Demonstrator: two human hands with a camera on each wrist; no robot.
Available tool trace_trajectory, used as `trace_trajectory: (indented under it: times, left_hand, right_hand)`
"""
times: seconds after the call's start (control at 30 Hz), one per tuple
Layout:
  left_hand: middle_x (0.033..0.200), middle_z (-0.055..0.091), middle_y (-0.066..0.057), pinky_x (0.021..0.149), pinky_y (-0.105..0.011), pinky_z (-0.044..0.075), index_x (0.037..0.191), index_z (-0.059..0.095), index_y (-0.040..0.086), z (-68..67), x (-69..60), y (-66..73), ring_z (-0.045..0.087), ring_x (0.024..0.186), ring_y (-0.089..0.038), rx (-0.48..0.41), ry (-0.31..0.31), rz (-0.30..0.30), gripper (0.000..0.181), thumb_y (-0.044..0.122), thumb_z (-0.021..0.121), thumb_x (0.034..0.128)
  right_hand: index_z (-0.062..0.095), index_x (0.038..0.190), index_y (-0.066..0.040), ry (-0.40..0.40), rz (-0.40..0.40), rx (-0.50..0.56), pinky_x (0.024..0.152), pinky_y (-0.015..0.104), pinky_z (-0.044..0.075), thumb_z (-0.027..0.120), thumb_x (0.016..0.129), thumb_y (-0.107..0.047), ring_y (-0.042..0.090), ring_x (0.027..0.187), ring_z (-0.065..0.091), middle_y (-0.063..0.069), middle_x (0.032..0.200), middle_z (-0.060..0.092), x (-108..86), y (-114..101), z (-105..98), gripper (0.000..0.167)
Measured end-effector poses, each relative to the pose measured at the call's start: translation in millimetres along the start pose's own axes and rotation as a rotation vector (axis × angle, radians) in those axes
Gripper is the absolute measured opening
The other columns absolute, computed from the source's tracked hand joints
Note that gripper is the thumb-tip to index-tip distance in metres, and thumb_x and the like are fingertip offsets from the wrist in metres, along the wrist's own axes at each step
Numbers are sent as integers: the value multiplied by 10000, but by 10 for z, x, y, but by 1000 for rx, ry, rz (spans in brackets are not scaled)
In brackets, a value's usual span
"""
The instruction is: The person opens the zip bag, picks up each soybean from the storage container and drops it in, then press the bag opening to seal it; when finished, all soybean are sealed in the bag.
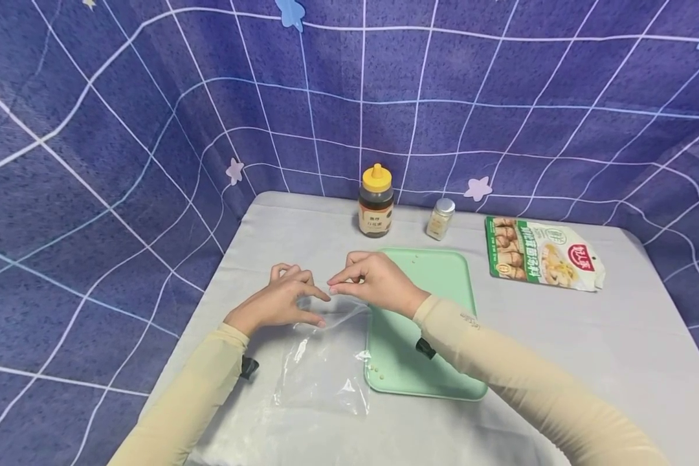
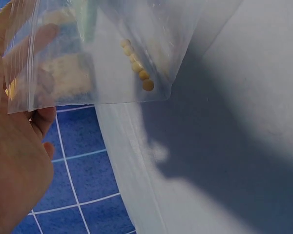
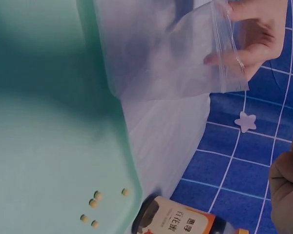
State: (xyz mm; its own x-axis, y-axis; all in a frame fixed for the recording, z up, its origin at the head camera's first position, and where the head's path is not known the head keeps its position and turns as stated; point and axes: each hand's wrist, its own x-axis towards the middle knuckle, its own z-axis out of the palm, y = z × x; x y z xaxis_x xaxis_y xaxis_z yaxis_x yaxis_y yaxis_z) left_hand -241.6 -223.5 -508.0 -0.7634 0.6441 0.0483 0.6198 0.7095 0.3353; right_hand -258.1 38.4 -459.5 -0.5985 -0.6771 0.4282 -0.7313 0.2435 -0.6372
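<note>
A clear zip bag hangs upright over the table's left half. My left hand holds it near its top edge, thumb and forefinger spread at the mouth. In the left wrist view, its fingers show through the plastic, and several round yellowish beans appear low in the bag. My right hand is just above the mouth, thumb and forefinger tips together; whether something small is between them is hidden. A pale green tray lies right of the bag. Several beans lie near its edge in the right wrist view.
A dark honey bottle with a yellow cap stands behind the tray. Right of it is a small silver-lidded jar. Farther right lies a green-and-white food pouch. A blue patterned curtain surrounds the white-covered table.
</note>
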Motion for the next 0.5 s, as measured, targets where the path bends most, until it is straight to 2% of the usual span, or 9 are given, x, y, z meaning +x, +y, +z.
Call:
trace_trajectory:
  times: [0.3, 0.5]
  left_hand:
    - [879, 544, 62, 1022, -485, 144, 1140, 789, 264, 9, 7, 7, 378, 861, -87, -6, -5, 3, 542, 661, 768, 770]
    - [886, 570, 27, 1015, -497, 143, 1130, 793, 249, 8, 28, 13, 380, 857, -101, -25, -1, 1, 506, 597, 816, 764]
  right_hand:
    - [838, 980, -181, -17, 19, -16, 564, 241, 417, 830, 870, -210, 33, 619, 468, -147, 689, 510, -83, 6, -53, 114]
    - [834, 997, -188, -114, 42, -16, 611, 250, 414, 834, 860, -202, 52, 657, 446, -150, 705, 490, -325, 63, -126, 137]
